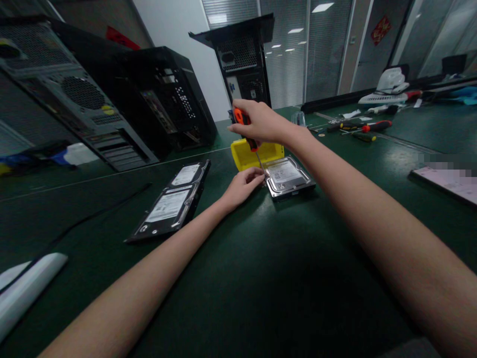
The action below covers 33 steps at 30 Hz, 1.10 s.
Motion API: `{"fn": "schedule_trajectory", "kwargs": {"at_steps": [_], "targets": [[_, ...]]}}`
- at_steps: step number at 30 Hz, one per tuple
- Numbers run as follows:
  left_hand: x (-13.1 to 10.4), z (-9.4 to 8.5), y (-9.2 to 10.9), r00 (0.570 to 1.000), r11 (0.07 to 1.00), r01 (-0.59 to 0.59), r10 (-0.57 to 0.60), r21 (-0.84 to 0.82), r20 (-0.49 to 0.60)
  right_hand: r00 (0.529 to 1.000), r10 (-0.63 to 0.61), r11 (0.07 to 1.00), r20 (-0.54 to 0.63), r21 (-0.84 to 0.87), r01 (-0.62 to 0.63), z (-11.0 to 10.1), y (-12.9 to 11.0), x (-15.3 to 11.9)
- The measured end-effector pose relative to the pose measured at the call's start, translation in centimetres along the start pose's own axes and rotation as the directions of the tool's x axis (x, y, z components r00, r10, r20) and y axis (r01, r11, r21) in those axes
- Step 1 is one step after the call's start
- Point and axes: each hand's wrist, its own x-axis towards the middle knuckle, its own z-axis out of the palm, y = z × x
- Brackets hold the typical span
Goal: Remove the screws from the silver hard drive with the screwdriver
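Observation:
My right hand (257,119) is closed around the handle of an orange and black screwdriver (253,144). Its shaft slants down to the left edge of a hard drive (286,174) lying label up on the green table. My left hand (244,186) rests on the table with curled fingers, their tips at that same edge beside the screwdriver tip. Whatever those fingertips pinch is too small to make out. Just behind the drive stands an open yellow case (242,155). Left of my left hand, two more hard drives (186,174) lie end to end.
Computer towers (186,94) stand at the back left, another tower (244,64) behind my right hand. Several screwdrivers and pliers (376,126) lie at the back right. A flat pink object (447,181) is at the right; a black cable (93,214) runs across the left.

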Motion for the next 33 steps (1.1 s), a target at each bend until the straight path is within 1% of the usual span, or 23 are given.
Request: {"fn": "schedule_trajectory", "kwargs": {"at_steps": [9, 16, 22, 28, 33], "targets": [[-0.09, -0.04, 0.21, 1.0, 1.0, 0.008, -0.008, -0.019, 0.003, 1.0, -0.007, 0.999, -0.004, -0.043, 0.007, -0.18, -0.34, 0.01], [-0.04, 0.0, 0.28, 1.0, 0.999, 0.018, -0.018, -0.036, -0.005, 0.999, 0.037, 0.998, -0.024, -0.049, -0.038, -0.12, -0.01, -0.14], [-0.09, -0.02, 0.23, 1.0, 0.999, 0.011, -0.01, -0.032, 0.019, 0.998, 0.016, 0.999, -0.061, -0.046, -0.019, 0.21, 0.06, -0.16], [-0.01, -0.05, 0.17, 1.0, 1.0, -0.011, 0.011, 0.002, 0.003, 0.996, 0.01, 0.996, -0.088, -0.082, -0.017, 0.51, 0.25, -0.41], [-0.04, -0.08, 0.25, 1.0, 0.999, 0.0, 0.0, -0.035, 0.005, 0.996, 0.008, 0.995, -0.088, -0.099, -0.017, 0.52, 0.55, -0.49]]}}
